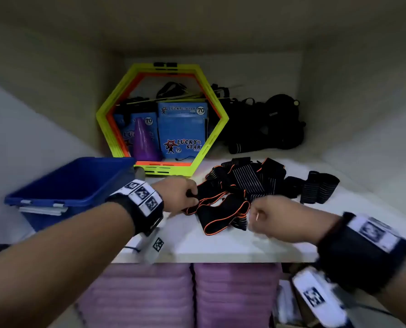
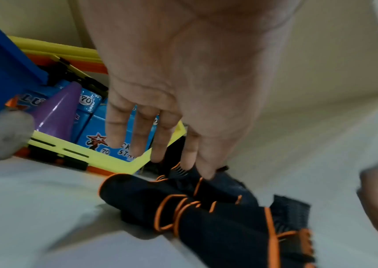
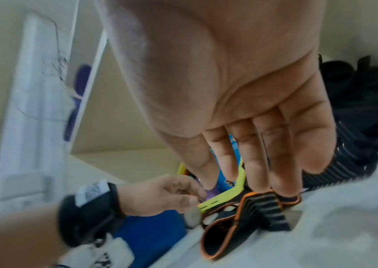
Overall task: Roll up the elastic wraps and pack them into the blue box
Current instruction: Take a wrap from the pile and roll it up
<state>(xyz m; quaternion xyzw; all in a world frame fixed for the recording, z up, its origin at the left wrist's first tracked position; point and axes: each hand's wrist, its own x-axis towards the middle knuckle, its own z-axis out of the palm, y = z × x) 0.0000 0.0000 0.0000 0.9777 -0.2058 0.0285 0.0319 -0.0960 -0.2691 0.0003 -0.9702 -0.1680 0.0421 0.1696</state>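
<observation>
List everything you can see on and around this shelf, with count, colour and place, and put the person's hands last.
Orange-edged elastic wrap: one, black, unrolled at shelf front between the hands.
Striped wraps: count unclear, black, piled behind it.
Rolled wraps: about two, black, right of pile.
Blue box: one, shelf left.
Hexagon frames: yellow and orange, leaning at shelf back.
Lucky Star packs: two, blue, behind frames.
Cone: one, purple, beside packs.
Black gear: heap, back right.
Purple stacks: two, under shelf.
Left hand: pinches the wrap's left end.
Right hand: fingers on the wrap's right end.
</observation>
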